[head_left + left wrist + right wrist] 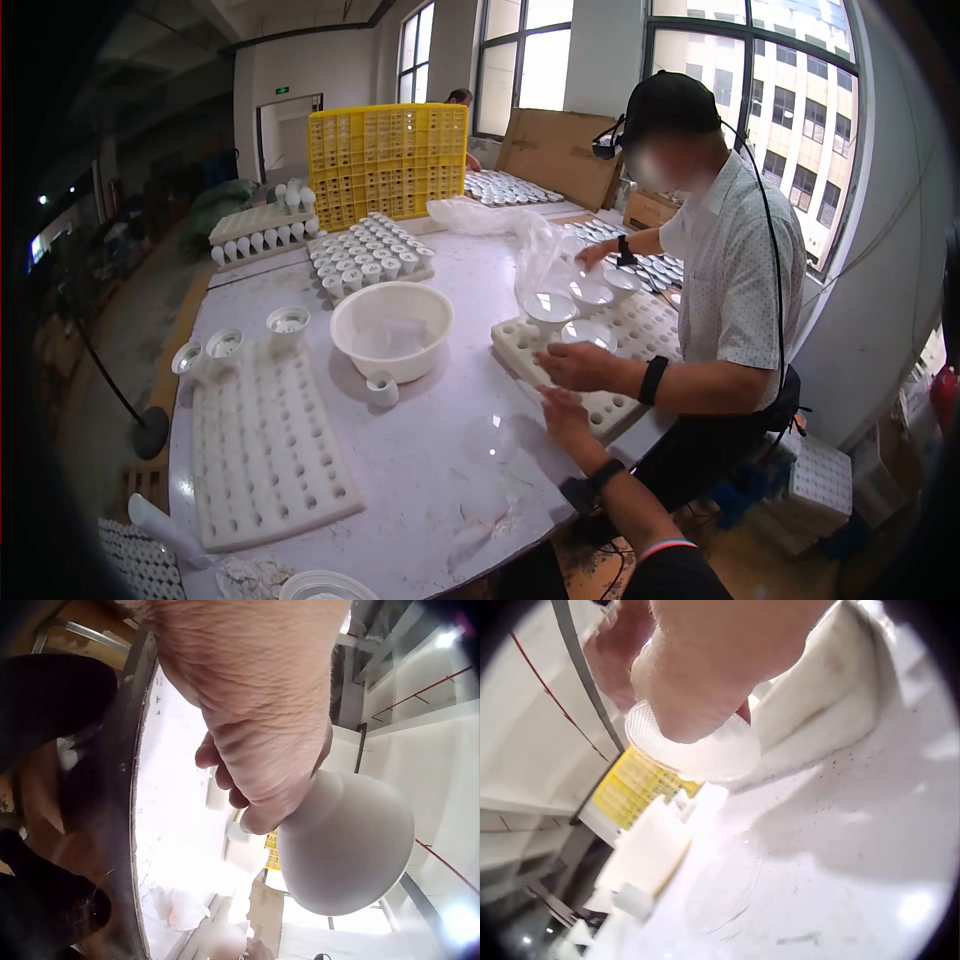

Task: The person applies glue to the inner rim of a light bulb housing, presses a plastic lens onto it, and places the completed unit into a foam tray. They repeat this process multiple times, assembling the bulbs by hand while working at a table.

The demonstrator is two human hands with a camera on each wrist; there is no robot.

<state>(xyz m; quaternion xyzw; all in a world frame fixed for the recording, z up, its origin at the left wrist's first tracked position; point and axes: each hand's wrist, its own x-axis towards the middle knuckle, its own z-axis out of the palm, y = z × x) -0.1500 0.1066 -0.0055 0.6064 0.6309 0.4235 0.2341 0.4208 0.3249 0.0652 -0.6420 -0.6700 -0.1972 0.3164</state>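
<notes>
In the left wrist view my left hand [262, 742] grips a white cup-shaped lamp housing [349, 844] by its narrow end, the wide end flaring away from the fingers. The head view does not show this hand. My right hand [568, 418] reaches in from the lower right, beside the other person's near hand [580, 367]. It pinches a clear ribbed disc [697, 750], seen under the fingers in the right wrist view. Another clear disc [490, 440] lies flat on the table, below and left of that hand.
A white basin [345, 330] stands mid-table, a small white cup [382, 390] before it. The left foam tray [270, 450] has several white housings along its far end. Across the right foam tray [510, 345], bearing clear-topped housings, works another person [745, 250]. A yellow crate [385, 160] stands behind.
</notes>
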